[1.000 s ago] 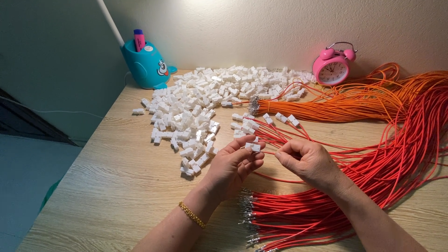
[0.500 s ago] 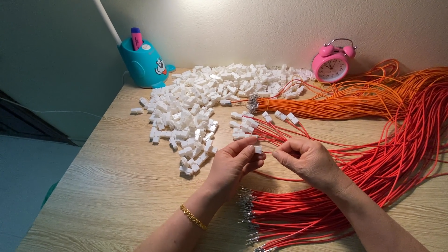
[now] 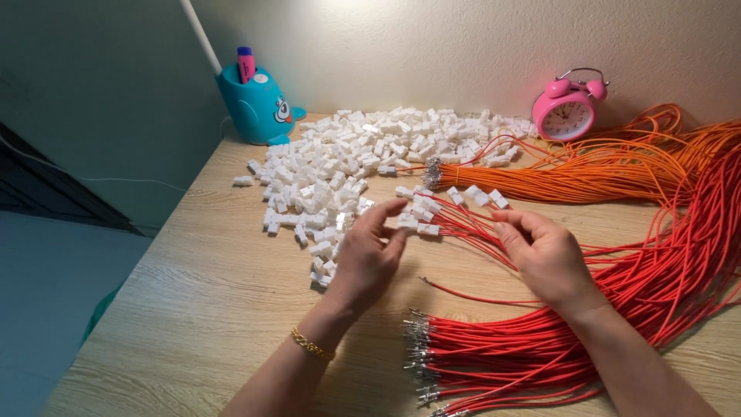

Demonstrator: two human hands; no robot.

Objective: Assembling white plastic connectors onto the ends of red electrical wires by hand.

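A pink alarm clock (image 3: pixel 567 110) and blue pen holder (image 3: pixel 253 108) stand by the wall.

Two hands: a left hand (image 3: pixel 369 259) and a right hand (image 3: pixel 544 253). One pink alarm clock (image 3: pixel 567 112), one blue pen holder (image 3: pixel 255 108), one gold bracelet (image 3: pixel 310 345). White connectors (image 3: pixel 347 162), red wires (image 3: pixel 540 355) and orange wires (image 3: pixel 602 174): too many to count.

Light wood-grain table (image 3: pixel 193 309) butts against a cream textured wall (image 3: pixel 432 46) at the back. Warm light pools on the wall above the table, fading left. Wall left of the table is dark teal-grey, in shadow (image 3: pixel 85 85). A thin white lamp stem (image 3: pixel 199 31) rises slantwise at the table's back-left corner. Left of the table, lower down: a dark slanted panel (image 3: pixel 46 201), thin cable across the wall, blue-grey surface (image 3: pixel 46 309) beneath.
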